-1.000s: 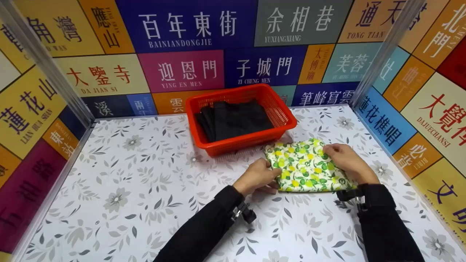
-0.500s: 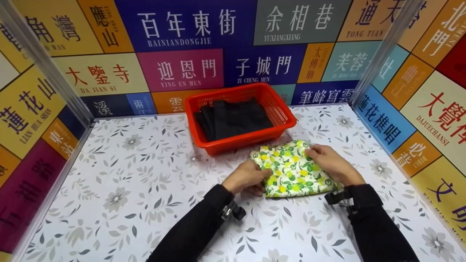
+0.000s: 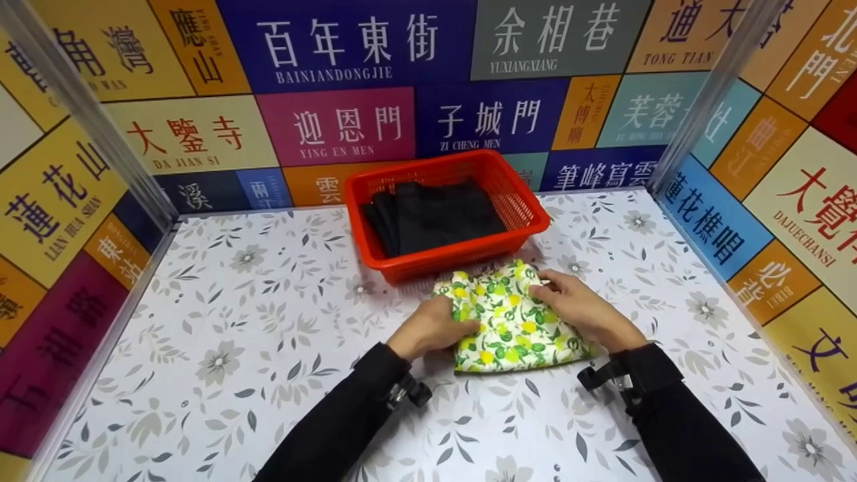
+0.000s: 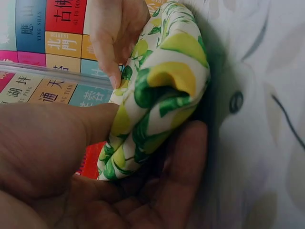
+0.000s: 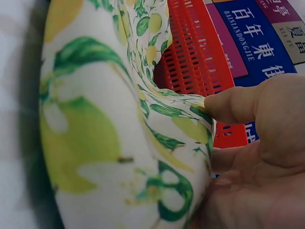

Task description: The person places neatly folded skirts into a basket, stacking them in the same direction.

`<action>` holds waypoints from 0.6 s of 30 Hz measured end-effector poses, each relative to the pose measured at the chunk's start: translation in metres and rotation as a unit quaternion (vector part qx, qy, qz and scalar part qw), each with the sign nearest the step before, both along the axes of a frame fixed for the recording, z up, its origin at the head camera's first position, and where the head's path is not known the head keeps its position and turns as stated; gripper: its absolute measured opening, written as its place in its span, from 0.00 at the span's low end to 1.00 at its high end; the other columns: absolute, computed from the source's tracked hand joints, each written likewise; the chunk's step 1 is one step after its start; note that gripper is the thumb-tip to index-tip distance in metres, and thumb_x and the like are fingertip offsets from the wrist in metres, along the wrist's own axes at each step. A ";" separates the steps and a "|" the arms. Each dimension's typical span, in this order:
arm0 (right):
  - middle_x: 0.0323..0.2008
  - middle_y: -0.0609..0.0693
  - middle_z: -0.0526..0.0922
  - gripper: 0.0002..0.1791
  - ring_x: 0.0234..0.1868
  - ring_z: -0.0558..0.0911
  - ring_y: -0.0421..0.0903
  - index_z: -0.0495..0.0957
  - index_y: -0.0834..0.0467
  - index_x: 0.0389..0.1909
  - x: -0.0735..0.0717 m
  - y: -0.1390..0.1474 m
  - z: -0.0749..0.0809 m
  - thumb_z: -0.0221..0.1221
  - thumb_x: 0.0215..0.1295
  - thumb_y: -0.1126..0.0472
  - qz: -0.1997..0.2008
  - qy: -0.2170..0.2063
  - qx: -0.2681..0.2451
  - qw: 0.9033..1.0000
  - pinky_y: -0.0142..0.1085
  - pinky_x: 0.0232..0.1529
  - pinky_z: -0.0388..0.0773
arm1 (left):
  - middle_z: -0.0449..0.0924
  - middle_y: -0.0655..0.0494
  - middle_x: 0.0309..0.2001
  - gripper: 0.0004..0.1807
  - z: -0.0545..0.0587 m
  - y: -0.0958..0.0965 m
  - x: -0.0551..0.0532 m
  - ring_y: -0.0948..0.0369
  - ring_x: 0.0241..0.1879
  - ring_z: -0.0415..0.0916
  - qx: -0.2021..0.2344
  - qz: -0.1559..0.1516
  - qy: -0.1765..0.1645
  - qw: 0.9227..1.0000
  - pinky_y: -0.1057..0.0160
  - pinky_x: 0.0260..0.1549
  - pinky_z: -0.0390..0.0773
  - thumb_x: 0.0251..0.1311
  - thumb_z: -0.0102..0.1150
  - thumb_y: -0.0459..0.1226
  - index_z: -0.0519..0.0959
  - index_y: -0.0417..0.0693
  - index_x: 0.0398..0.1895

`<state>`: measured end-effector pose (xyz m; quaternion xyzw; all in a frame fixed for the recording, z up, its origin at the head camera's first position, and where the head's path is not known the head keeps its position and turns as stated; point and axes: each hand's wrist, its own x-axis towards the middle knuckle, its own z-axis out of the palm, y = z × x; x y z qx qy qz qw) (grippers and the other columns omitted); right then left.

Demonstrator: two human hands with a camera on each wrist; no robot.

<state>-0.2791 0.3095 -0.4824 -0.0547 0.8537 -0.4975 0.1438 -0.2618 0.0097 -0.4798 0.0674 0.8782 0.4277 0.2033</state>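
A folded lemon-print cloth (image 3: 509,321), white with yellow fruit and green leaves, lies low over the table in front of the basket. My left hand (image 3: 435,328) grips its left side, and the left wrist view shows the thumb above the folded layers and the fingers (image 4: 186,162) below. At the far right corner my right hand (image 3: 582,308) pinches the fabric between thumb and fingers, as the right wrist view shows closely. Between the hands the cloth (image 5: 95,143) bulges in soft folds.
Behind the cloth stands a red plastic basket (image 3: 462,251) holding folded black fabric (image 3: 448,217). Panels printed with Chinese characters (image 3: 335,127) wall the back and sides. A white sheet with grey flowers and leaves (image 3: 221,361) covers the table.
Both hands have moved left and slightly nearer the person, bringing the cloth along to just in front of the basket. Its far edge now bends up between them. The basket stays put.
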 end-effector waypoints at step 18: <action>0.47 0.53 0.88 0.29 0.40 0.88 0.43 0.74 0.68 0.75 0.013 -0.003 0.013 0.60 0.92 0.49 -0.047 -0.115 0.009 0.992 0.35 0.39 0.91 | 0.80 0.52 0.41 0.16 -0.009 -0.073 0.008 0.57 0.35 0.83 0.124 0.016 -0.120 0.985 0.63 0.32 0.87 0.75 0.77 0.38 0.74 0.48 0.43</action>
